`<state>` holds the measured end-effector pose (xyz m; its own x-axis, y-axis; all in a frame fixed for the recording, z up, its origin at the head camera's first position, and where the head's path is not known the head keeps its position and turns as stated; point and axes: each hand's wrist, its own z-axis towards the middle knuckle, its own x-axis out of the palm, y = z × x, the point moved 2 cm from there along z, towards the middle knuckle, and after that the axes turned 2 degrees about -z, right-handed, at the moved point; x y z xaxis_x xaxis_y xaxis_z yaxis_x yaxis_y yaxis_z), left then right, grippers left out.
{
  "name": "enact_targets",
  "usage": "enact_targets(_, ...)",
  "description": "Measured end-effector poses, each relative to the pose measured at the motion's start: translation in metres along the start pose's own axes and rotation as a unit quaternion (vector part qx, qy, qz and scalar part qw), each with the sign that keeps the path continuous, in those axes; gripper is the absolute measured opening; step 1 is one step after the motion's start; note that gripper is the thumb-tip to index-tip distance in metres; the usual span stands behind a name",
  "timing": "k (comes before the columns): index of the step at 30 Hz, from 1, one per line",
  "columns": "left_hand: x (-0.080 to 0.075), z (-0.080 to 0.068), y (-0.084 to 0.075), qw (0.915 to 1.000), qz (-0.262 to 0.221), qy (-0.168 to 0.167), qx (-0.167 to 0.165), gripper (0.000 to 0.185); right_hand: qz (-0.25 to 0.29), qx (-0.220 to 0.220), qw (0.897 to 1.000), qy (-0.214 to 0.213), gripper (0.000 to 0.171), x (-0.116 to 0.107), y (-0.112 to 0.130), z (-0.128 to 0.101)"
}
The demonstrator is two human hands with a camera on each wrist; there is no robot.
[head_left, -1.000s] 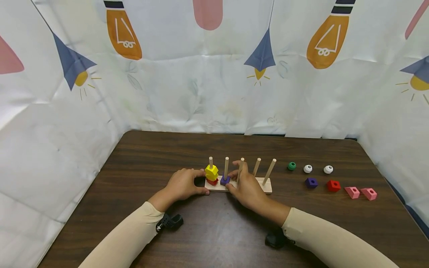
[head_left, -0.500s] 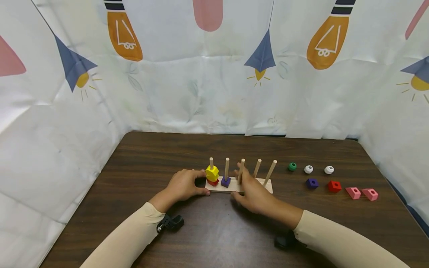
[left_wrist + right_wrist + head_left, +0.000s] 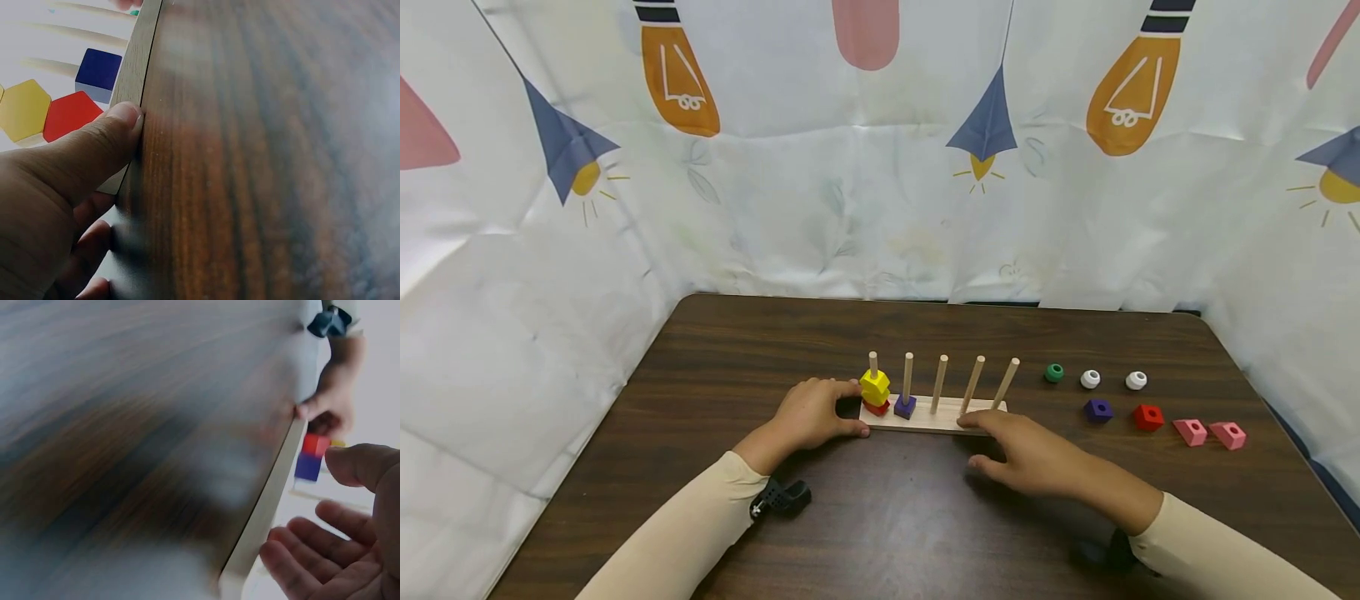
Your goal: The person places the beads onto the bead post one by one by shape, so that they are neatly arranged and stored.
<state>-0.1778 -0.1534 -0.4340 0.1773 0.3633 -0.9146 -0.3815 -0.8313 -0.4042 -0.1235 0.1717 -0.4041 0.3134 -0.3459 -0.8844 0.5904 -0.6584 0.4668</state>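
A wooden peg board (image 3: 947,420) with several upright pegs stands on the table. Its leftmost peg carries yellow blocks (image 3: 874,387) above a red block (image 3: 876,408); a purple block (image 3: 905,407) sits at the foot of the second peg. My left hand (image 3: 805,414) holds the board's left end, its thumb (image 3: 122,119) pressed on the front edge in the left wrist view. Over the board's front right part, my right hand (image 3: 1033,454) is spread with nothing in it. The right wrist view shows its fingers (image 3: 300,550) apart near the board's edge.
To the right lie a green bead (image 3: 1054,372), white beads (image 3: 1090,379), a purple block (image 3: 1098,410), a red block (image 3: 1147,417) and pink slanted blocks (image 3: 1191,432). A patterned cloth (image 3: 850,208) hangs behind the dark wooden table (image 3: 760,333).
My right hand has drawn away from the purple block and moved right along the board, past the middle pegs. The left hand has kept its place at the board's left end.
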Motion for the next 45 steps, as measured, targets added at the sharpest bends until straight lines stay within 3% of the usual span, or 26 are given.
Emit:
enact_targets(9,-0.001,0.000,0.000,1.0000,0.002,-0.001,-0.001,0.066,-0.042,-0.020,0.996,-0.077,0.040,-0.015,-0.036,-0.036)
enact_targets(18,0.001,0.001,-0.001,1.0000,0.003,-0.004,-0.003,0.065,-0.080,0.070,0.984,-0.141,0.041,-0.042,-0.074,-0.065)
enact_targets(22,0.000,0.000,-0.001,1.0000,0.002,-0.004,-0.003,0.065,-0.101,0.081,0.979,-0.159,0.041,-0.053,-0.092,-0.076)
enact_targets(32,0.001,0.000,0.000,1.0000,0.001,-0.003,0.000,0.065,-0.111,0.111,0.980,-0.119,0.040,-0.060,-0.124,-0.088)
enact_targets(45,0.002,-0.001,0.001,1.0000,0.002,-0.005,0.004,0.065,-0.116,0.106,0.981,-0.111,0.036,-0.056,-0.134,-0.083)
